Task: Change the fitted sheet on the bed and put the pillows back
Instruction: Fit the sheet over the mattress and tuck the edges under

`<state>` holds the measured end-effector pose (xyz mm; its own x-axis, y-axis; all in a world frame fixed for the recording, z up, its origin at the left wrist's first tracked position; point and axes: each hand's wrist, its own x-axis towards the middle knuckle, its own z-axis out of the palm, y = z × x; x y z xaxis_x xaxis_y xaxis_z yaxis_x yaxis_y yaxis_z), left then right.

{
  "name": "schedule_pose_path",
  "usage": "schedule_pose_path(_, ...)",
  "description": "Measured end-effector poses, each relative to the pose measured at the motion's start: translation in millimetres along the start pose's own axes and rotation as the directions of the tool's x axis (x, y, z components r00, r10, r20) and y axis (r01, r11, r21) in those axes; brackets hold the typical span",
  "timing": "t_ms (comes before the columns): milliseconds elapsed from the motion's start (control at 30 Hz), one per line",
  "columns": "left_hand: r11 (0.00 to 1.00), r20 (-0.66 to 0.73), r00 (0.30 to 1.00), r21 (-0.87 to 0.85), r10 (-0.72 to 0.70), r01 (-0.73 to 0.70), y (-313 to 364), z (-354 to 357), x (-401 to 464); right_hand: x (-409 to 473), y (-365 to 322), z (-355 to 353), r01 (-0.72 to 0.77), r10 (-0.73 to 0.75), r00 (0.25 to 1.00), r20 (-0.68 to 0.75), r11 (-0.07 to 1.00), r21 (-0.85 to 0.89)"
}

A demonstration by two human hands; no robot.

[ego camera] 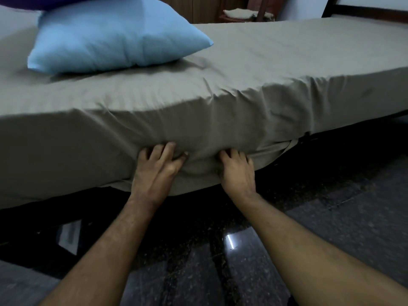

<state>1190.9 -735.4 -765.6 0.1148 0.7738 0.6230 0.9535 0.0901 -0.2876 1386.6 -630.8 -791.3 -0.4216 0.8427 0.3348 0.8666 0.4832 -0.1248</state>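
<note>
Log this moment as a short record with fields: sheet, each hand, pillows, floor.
sheet: grey-green fitted sheet covers the mattress top and near side, bunched where the hands pull
left hand: left hand has its grip on a fold at the lower edge
right hand: right hand grips the edge beside it
pillows: light blue pillow lies on the bed, far left; a purple item behind it is mostly cut off
floor: dark speckled floor
</note>
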Motion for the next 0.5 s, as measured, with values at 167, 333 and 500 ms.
schedule_pose_path(167,0.998,0.108,0.992,-0.035,0.063,-0.059,1,7,-10,7,9,-7,0.13,-0.116,0.986,-0.116,0.985,0.117)
schedule_pose_path(333,0.961,0.274,0.934,-0.22,0.228,-0.17,22,23,-16,3,-6,-13,0.024,-0.027,1.0,-0.003,0.846,0.533)
schedule_pose_path(500,0.981,0.22,0.969,-0.177,0.111,-0.072,18,22,-6,-5,10,-19,-0.031,-0.018,0.996,0.086,0.842,0.538)
